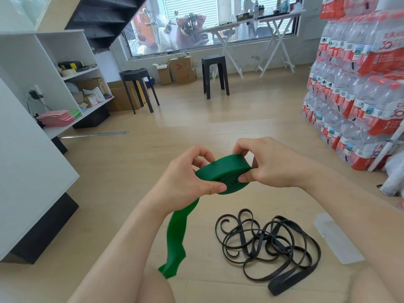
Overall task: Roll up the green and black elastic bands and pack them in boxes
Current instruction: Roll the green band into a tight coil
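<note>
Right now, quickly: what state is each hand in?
The left hand grips the partly rolled green elastic band.
The right hand pinches the same roll.

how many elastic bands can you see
2: the green band, partly rolled, held above the floor; the black band tangled on it; that tangle may be more than one.

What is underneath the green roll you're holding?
Below the green roll, its loose tail hangs down; the tangled black band lies on the wooden floor. The arms hide some floor.
</note>
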The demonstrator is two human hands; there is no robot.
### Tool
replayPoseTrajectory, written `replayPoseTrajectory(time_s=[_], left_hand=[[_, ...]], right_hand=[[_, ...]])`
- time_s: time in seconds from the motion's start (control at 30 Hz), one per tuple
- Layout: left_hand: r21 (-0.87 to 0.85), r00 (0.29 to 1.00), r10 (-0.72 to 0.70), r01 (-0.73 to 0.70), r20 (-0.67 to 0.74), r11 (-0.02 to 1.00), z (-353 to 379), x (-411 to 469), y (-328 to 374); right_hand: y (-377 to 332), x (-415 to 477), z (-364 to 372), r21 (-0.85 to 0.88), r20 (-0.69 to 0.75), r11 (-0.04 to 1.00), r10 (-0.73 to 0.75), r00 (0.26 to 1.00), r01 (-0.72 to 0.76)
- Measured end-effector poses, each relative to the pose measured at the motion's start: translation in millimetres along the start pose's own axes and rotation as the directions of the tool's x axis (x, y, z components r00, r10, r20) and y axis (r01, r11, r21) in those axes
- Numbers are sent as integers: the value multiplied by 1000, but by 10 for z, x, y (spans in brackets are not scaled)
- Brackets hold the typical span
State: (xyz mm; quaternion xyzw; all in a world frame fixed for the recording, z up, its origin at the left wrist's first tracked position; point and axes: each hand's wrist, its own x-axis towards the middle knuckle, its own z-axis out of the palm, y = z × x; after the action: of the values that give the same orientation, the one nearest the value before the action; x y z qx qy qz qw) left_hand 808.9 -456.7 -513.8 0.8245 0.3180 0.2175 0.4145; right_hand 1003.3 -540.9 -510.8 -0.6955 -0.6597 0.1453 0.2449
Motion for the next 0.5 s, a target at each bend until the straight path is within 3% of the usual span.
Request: replayPoseTrajectory(time_s=[0.27,0.5], left_hand=[[-102,985,34,-52,-167,993,-11,-43,22],[-170,984,63,-91,-164,981,-18,-42,11]], right_hand=[[0,-16,-23,295,-17,955,36,999,-29],[5,-36,-38,478,13,876,75,997,-72]])
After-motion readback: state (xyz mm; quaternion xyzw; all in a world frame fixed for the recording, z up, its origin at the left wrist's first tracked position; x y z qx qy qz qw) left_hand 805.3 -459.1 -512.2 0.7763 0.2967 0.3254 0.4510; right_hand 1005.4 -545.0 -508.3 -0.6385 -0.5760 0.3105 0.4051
